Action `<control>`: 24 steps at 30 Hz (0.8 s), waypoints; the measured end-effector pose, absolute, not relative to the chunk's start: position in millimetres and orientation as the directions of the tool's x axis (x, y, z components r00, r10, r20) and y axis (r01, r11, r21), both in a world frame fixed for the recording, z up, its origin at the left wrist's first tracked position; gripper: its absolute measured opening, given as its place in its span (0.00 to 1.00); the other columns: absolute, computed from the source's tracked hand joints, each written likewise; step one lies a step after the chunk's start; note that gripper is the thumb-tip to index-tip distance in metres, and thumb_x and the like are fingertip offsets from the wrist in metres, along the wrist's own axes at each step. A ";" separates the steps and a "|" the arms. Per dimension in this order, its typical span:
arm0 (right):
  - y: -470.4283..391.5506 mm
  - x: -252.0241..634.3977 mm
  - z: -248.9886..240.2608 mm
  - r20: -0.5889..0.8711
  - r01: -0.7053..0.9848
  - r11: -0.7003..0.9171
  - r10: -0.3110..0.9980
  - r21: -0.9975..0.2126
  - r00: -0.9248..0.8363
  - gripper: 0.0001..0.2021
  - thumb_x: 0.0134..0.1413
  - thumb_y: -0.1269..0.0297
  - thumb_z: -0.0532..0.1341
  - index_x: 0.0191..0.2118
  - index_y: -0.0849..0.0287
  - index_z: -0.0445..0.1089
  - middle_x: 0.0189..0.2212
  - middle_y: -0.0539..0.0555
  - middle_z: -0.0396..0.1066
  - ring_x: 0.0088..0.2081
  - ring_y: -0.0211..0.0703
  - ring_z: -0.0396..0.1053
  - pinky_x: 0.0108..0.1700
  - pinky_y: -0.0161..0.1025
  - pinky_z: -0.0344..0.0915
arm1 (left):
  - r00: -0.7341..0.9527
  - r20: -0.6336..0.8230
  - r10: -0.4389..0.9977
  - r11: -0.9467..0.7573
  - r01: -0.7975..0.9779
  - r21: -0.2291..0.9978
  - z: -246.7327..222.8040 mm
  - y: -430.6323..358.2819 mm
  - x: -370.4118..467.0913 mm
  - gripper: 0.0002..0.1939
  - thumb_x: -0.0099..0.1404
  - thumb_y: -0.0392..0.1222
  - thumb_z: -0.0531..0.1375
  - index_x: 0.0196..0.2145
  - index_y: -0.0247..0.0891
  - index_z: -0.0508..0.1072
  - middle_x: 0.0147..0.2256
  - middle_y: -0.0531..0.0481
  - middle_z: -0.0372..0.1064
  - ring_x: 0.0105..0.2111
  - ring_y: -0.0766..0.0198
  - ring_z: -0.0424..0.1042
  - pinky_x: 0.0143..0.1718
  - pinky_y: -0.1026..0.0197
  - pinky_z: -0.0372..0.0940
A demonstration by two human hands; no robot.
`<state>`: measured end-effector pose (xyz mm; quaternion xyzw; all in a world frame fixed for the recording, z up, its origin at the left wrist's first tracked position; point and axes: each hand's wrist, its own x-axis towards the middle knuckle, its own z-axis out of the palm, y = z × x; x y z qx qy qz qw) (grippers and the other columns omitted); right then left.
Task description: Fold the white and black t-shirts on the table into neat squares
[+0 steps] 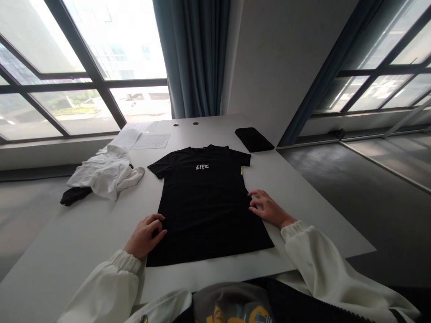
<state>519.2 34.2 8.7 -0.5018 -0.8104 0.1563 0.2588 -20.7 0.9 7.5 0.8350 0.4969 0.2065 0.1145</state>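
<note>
A black short-sleeved T-shirt (205, 211) lies flat on the white table (319, 220), its collar at the far side and small white lettering on the chest. My left hand (146, 234) rests at the shirt's left edge, near the hem, thumb and fingers apart with nothing between them. At the right edge, a bit higher up, my right hand (267, 208) touches the side of the shirt, its fingers curved and apart and holding nothing. A small yellow tag (241, 171) shows beside the right side seam, under the sleeve.
A heap of white clothing (104, 172) with a dark piece (76, 195) under it lies on the left. Behind it are paper sheets (151, 141). A folded black cloth (254, 139) sits at the far right, near the wall. Windows and blue curtains (195, 58) stand beyond.
</note>
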 end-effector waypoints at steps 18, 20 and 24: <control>27.5 502.0 27.3 0.265 0.636 0.543 0.834 -0.548 -0.484 0.17 0.71 0.57 0.58 0.31 0.50 0.79 0.34 0.53 0.81 0.48 0.51 0.79 0.74 0.62 0.56 | 0.519 0.169 0.838 -0.543 0.760 0.358 17.1 3.8 -11.4 0.14 0.73 0.49 0.59 0.30 0.44 0.76 0.62 0.49 0.73 0.63 0.47 0.68 0.64 0.38 0.63; 33.0 492.0 32.2 0.254 0.656 0.573 0.814 -0.491 -0.522 0.18 0.72 0.57 0.57 0.30 0.50 0.78 0.32 0.53 0.79 0.39 0.48 0.78 0.72 0.59 0.59 | 0.547 0.172 0.819 -0.570 0.745 0.347 23.6 12.1 -3.3 0.13 0.73 0.50 0.59 0.32 0.45 0.76 0.61 0.48 0.73 0.61 0.48 0.70 0.66 0.37 0.61; 73.1 458.2 40.4 0.242 0.698 0.554 0.830 -0.454 -0.502 0.13 0.70 0.56 0.58 0.45 0.51 0.81 0.50 0.57 0.79 0.56 0.55 0.74 0.69 0.55 0.63 | 0.567 0.190 0.801 -0.597 0.739 0.312 40.9 61.3 33.4 0.12 0.74 0.52 0.58 0.39 0.46 0.78 0.61 0.47 0.72 0.60 0.50 0.71 0.66 0.42 0.64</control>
